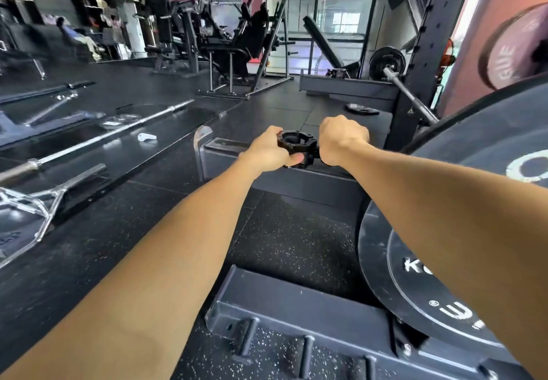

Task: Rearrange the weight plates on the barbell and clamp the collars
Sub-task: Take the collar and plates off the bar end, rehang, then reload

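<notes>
While gripped from both sides, black ring-shaped plastic barbell collar (pixel 297 146) suspended between two bare hands at arm's length, above dark speckled rubber floor (pixel 284 246) and just over grey steel rack base beam (pixel 296 178). Left hand (pixel 271 149) closed on collar's left edge, thumb pressed along its lower front. Right hand (pixel 341 139) clenched into a fist at collar's right edge, apparently around its lever, though the lever itself hidden by the fingers. Collar opening facing upward and toward camera, nothing threaded through it. Large black rubber weight plates (pixel 421 284) standing on edge at lower right, below right forearm, well apart from collar; white lettering on their faces only partly legible. Another large black plate (pixel 486 130) behind right forearm. Loaded barbell with black plate (pixel 387 63) resting on rack in right background, chrome shaft slanting toward black upright post (pixel 421 53). Bare chrome barbell (pixel 118 132) lying on floor at left, near chrome hexagonal bar frame (pixel 32 204). Small white object (pixel 146 136) on floor beside bare barbell, identity unclear.
</notes>
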